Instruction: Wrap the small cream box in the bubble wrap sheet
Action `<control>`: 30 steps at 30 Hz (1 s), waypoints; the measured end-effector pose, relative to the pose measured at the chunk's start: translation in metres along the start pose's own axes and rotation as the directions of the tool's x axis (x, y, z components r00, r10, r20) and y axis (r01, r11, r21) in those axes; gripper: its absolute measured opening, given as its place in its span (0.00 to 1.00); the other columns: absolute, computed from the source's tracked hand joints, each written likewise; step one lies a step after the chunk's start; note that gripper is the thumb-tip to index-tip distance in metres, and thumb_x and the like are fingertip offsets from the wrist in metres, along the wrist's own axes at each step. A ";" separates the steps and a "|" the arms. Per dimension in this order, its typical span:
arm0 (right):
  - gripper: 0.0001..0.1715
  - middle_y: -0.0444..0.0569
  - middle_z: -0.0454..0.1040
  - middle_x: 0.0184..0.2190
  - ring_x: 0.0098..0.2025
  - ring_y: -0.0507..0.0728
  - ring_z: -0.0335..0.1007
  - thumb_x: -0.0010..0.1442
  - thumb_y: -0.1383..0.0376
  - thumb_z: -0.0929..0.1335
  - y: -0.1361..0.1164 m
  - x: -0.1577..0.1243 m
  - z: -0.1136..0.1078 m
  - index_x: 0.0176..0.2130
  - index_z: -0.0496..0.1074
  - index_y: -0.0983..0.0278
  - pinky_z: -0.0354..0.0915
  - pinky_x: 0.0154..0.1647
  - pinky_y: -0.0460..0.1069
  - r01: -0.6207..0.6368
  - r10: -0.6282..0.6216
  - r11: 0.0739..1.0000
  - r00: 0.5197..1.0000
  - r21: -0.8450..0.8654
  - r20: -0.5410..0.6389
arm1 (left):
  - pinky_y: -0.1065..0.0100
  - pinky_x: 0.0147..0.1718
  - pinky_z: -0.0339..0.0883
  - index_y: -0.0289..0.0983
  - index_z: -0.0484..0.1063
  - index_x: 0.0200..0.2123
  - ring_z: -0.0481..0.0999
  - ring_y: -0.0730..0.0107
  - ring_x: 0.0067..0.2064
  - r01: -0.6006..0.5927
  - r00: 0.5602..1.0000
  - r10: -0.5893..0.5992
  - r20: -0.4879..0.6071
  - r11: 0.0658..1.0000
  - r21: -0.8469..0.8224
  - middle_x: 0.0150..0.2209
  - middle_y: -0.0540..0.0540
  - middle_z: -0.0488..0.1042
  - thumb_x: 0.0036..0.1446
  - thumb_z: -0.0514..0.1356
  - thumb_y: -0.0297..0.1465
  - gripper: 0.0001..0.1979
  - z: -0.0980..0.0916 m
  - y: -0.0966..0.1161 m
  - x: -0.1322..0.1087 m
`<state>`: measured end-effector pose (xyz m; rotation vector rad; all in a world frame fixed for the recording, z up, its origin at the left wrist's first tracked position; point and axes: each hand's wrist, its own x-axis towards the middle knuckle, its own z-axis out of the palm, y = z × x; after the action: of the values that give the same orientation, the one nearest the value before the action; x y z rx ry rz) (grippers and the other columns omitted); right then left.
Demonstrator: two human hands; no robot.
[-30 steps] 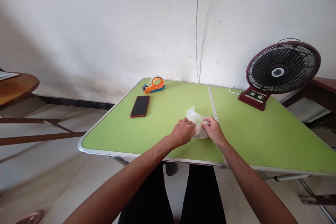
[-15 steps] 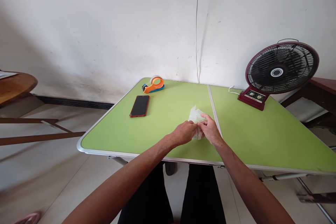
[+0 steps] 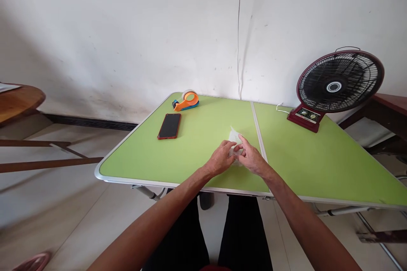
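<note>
A crumpled, translucent white plastic bag (image 3: 234, 136) is between my two hands, above the front middle of the green folding table (image 3: 136, 156). My left hand (image 3: 220, 157) grips the bag from the left, its fingers curled in. From the right, my right hand (image 3: 250, 156) has its bent fingers closed on the bag, with the index finger raised along its edge. The fingertips of both hands nearly meet. Much of the bag is hidden behind the fingers, and only its pointed top shows well.
A phone in a red case (image 3: 169, 126) lies left of my hands. Behind it sits an orange and blue tape dispenser (image 3: 187, 101). A dark red fan (image 3: 333, 87) stands at the back right by the wall. A wooden table (image 3: 20, 101) is at far left.
My hands have shifted their hold and folded the bag smaller, so less of it shows. The index finger of my right hand has lifted. The phone, tape dispenser and fan stay in place.
</note>
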<state>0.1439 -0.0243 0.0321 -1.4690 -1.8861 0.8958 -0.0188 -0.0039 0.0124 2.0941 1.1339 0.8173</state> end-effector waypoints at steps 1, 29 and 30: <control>0.48 0.50 0.73 0.45 0.28 0.50 0.67 0.54 0.73 0.65 -0.001 0.001 0.001 0.68 0.42 0.58 0.66 0.29 0.46 0.013 -0.013 0.999 1.000 -0.050 0.001 | 0.69 0.33 0.66 0.35 0.68 0.48 0.70 0.72 0.32 0.056 0.998 -0.057 -0.027 0.998 -0.031 0.45 0.42 0.70 0.50 0.56 0.25 0.19 0.001 0.001 -0.001; 0.10 0.48 0.70 0.21 0.24 0.54 0.66 0.53 0.66 0.64 -0.018 0.082 -0.040 0.21 0.66 0.63 0.52 0.23 0.47 -0.208 0.097 0.703 0.975 -0.680 -0.199 | 0.56 0.47 0.62 0.33 0.71 0.39 0.67 0.54 0.48 0.037 0.990 -0.098 0.104 0.879 0.476 0.44 0.39 0.73 0.57 0.50 0.27 0.12 0.008 0.031 0.009; 0.11 0.47 0.70 0.20 0.24 0.54 0.67 0.52 0.66 0.65 -0.015 0.086 -0.042 0.20 0.65 0.63 0.53 0.22 0.47 -0.231 0.119 0.734 0.970 -0.639 -0.213 | 0.56 0.46 0.62 0.33 0.71 0.39 0.67 0.54 0.47 0.026 0.989 -0.094 0.116 0.875 0.484 0.43 0.38 0.73 0.58 0.49 0.27 0.12 0.010 0.031 0.009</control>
<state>0.1482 0.0632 0.0726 -2.0885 -2.0682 0.1362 0.0078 -0.0120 0.0316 2.4535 1.4292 0.3716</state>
